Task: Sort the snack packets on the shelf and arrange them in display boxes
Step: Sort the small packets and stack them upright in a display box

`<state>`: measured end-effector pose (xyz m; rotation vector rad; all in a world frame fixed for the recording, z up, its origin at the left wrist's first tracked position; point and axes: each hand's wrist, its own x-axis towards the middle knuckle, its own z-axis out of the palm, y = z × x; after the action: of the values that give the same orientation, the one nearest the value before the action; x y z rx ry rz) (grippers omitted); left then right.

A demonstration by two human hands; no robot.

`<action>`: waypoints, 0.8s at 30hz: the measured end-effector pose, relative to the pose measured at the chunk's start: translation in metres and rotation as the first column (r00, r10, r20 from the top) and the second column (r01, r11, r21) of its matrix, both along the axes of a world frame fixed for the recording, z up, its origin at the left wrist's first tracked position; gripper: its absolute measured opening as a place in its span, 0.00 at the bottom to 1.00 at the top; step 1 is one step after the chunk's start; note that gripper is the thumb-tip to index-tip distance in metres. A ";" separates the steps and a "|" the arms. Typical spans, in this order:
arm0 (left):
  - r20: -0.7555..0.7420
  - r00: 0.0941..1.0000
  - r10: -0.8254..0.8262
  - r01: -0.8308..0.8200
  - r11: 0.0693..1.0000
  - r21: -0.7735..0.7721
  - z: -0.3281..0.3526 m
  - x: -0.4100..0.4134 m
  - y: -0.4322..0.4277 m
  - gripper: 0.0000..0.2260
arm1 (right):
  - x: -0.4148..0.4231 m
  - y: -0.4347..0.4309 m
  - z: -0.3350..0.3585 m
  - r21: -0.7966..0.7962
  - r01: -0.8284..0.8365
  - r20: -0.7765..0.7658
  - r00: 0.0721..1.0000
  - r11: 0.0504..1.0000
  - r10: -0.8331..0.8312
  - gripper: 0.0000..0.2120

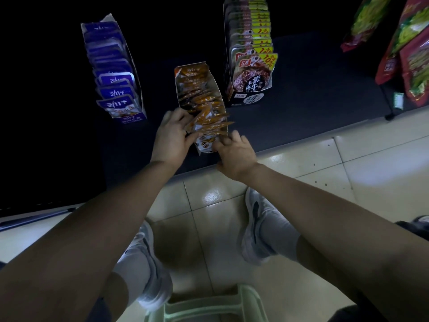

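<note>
An open display box (217, 89) of orange snack packets (204, 112) stands in the middle of the dark shelf (301, 94), near its front edge. My left hand (173, 135) grips the left side of the front orange packets, fingers curled into them. At the box's near right corner, my right hand (234, 154) has its fingers curled on the front packet and box edge. A box of purple packets (113, 73) stands to the left. To the right, a box of grey and yellow packets (251, 54) stands upright.
Red and green snack bags (408, 49) hang or lean at the far right. The shelf front edge (290, 147) runs diagonally above a tiled floor (348, 159). My white shoes (260, 226) and a pale green stool (209, 305) are below.
</note>
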<state>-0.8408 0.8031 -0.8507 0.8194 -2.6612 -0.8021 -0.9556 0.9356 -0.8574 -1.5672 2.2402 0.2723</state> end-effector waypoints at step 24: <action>0.000 1.000 -0.030 0.030 0.998 0.055 -0.002 -0.001 -0.006 0.15 | -0.020 0.005 -0.005 -0.061 0.124 0.296 0.950 0.990 -0.100 0.25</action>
<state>-0.8416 0.7968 -0.8525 0.7946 -2.6693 -0.8858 -0.9756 0.9405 -0.8623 -1.4066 2.1172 -0.0778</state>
